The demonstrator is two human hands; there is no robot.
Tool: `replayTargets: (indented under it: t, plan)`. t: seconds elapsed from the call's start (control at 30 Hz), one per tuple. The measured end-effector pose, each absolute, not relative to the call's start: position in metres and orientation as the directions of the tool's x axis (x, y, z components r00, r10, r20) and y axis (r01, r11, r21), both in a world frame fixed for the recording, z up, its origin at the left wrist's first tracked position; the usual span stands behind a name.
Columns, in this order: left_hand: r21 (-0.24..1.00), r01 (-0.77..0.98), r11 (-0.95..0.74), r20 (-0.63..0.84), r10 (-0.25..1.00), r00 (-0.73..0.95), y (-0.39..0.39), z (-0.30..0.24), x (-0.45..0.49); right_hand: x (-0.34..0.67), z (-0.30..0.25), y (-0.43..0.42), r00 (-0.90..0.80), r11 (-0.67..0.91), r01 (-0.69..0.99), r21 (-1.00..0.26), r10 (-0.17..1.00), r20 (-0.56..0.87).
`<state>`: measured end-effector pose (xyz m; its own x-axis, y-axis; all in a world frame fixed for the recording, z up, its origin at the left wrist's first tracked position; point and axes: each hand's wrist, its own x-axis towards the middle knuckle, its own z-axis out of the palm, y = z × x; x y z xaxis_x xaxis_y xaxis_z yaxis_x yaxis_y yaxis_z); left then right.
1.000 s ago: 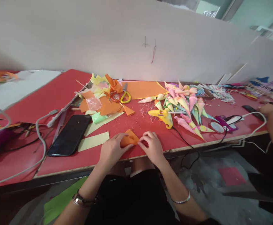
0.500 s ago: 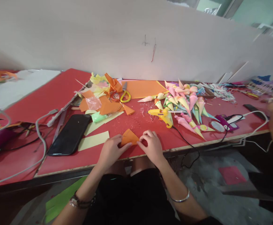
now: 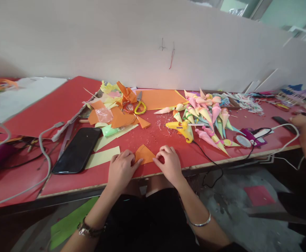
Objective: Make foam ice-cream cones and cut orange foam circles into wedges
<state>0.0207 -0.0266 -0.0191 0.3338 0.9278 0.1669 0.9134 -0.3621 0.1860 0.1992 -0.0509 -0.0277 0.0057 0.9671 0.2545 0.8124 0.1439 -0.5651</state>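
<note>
A small orange paper piece (image 3: 144,154) lies on the red table (image 3: 63,101) near its front edge, between my two hands. My left hand (image 3: 121,168) pinches its left corner with the fingers curled. My right hand (image 3: 168,163) pinches its right corner, fingers bent over it. A yellow glue gun (image 3: 180,128) lies just beyond, its black cord running off the front edge. Behind the gun lies a heap of pastel paper cones (image 3: 208,115).
A black phone (image 3: 77,150) lies left of my hands beside pale yellow strips (image 3: 102,157). Orange and yellow scraps (image 3: 116,112) and yellow-handled scissors (image 3: 140,105) sit further back. Grey cables (image 3: 43,154) cross the left. Another person's hand (image 3: 304,122) rests at the far right.
The orange piece has been flattened lower onto the table. My left hand slid slightly left along it. The other person's hand at the right shifted and came back.
</note>
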Motion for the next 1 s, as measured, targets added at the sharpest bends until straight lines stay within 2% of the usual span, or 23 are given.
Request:
replayTargets:
  t: [0.23, 0.33, 0.4, 0.47, 0.57, 0.63, 0.73, 1.0]
  plan:
    - [0.176, 0.921, -0.346, 0.152, 0.934, 0.322, -0.028, -0.018, 0.021, 0.198, -0.025, -0.052, 0.016, 0.123, 0.824, -0.552, 0.971, 0.240]
    - [0.178, 0.912, -0.371, 0.196, 0.921, 0.336, -0.027, -0.024, 0.015, 0.198, -0.024, -0.052, 0.021, 0.111, 0.826, -0.552, 0.974, 0.227]
    - [0.155, 0.894, -0.421, 0.260, 0.890, 0.374, -0.026, -0.024, 0.012, 0.197, -0.024, -0.052, 0.021, 0.110, 0.830, -0.547, 0.974, 0.227]
    - [0.072, 0.839, -0.539, 0.285, 0.817, 0.501, -0.024, -0.021, 0.012, 0.198, -0.025, -0.052, 0.018, 0.112, 0.836, -0.537, 0.973, 0.230]
    - [-0.099, 0.660, -0.745, 0.193, 0.636, 0.747, -0.022, -0.013, 0.012, 0.198, -0.026, -0.051, 0.010, 0.114, 0.845, -0.523, 0.973, 0.229]
    - [-0.176, 0.582, -0.794, 0.137, 0.566, 0.813, -0.021, -0.009, 0.011, 0.198, -0.027, -0.051, 0.007, 0.116, 0.847, -0.518, 0.973, 0.229]
    - [-0.214, 0.563, -0.798, 0.095, 0.557, 0.825, -0.020, -0.009, 0.008, 0.198, -0.028, -0.051, 0.006, 0.124, 0.845, -0.521, 0.971, 0.240]
    - [-0.190, 0.551, -0.813, -0.066, 0.570, 0.819, -0.022, -0.006, -0.009, 0.198, -0.028, -0.051, 0.003, 0.133, 0.845, -0.519, 0.968, 0.253]
